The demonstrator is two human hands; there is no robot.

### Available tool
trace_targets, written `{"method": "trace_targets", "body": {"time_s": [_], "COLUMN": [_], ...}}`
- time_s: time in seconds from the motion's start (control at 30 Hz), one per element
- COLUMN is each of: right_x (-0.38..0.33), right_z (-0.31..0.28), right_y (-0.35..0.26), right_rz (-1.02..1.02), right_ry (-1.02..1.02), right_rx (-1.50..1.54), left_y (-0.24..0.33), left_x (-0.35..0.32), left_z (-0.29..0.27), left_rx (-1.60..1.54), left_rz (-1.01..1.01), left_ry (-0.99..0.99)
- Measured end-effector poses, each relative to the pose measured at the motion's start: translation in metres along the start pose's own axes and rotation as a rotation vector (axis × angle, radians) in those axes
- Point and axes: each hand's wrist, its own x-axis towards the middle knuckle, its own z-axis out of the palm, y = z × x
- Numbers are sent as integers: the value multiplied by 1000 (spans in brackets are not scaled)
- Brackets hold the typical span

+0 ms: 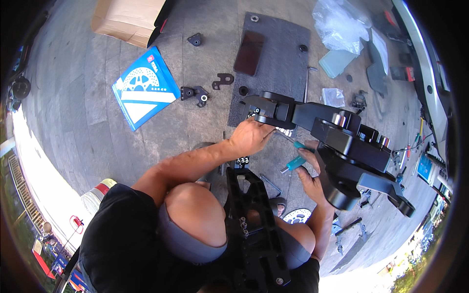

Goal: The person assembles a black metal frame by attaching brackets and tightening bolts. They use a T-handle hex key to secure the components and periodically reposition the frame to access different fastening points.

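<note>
**Hands on a black metal assembly, with packaging all over the floor**

So I'm on the head camera from my remote seat, and the big black metal assembly (337, 132) fills the middle and right of my view, raised in front of the person's knees. The left grip (251, 136), a bare hand, is up against its left end. Its fingertips are tucked out of sight there, so I can't tell how they're closed. The right grip (311, 172) is wrapped around teal-handled tooling (294, 162); I see two teal sections, but can't say whether that's one tool or two. A thin metal shaft runs from the upper one toward the left hand.

Container check: upper left there's a cardboard box (124, 22), cut off by the rim, and I can't make out its contents. Just below it, a blue-and-white packet (146, 89) lies flat on the floor (88, 105), perforated disc printed on it, contents hidden. Over on the right is a crumpled heap of clear plastic (339, 24), plus a small clear bag (333, 97) near the dark mat (286, 63); whatever's inside is too small to read. The mat carries a dark rectangular panel (249, 53), and a hook-shaped black plate (223, 80) sits just beside it
</note>
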Motion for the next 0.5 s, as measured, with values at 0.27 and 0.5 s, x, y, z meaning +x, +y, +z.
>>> {"method": "trace_targets", "body": {"time_s": [0.27,0.5], "right_x": [-8,-15], "right_z": [20,42], "right_y": [16,39], "right_rz": [272,399], "right_ry": [85,255], "right_rx": [162,189], "left_y": [-4,0], "left_x": [-1,2], "left_z": [6,6], "left_rx": [24,-48], "left_rz": [43,-25], "left_ry": [63,72]}}
